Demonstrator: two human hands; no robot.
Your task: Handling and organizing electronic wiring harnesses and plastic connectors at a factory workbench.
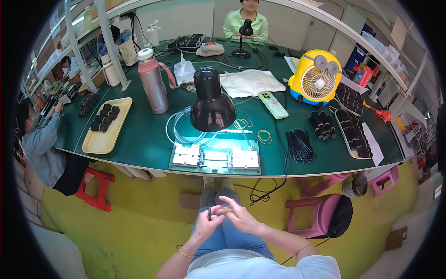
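Note:
Above my lap, in front of the table, my left hand (206, 226) is closed on a small bundle of thin black pieces (209, 214), held upright between thumb and fingers. Meeting its fingertips from the right is my right hand (244, 220). Its index finger points up and left, and the other fingers bend in around something small and yellowish (226, 210), too small to name. Beyond both hands, at the table's front edge, lies a metal fixture plate (216, 169) with two white blocks. A black desk lamp (213, 111) lights it from above.
The green table (139, 135) carries a yellow tray (93, 145) of black bundles, a flask (154, 88), a phone (273, 106), loose black leads (301, 146), yellow rubber bands (265, 136) and a yellow fan (316, 76). Pink stools (309, 216) stand right. Co-workers sit left and opposite.

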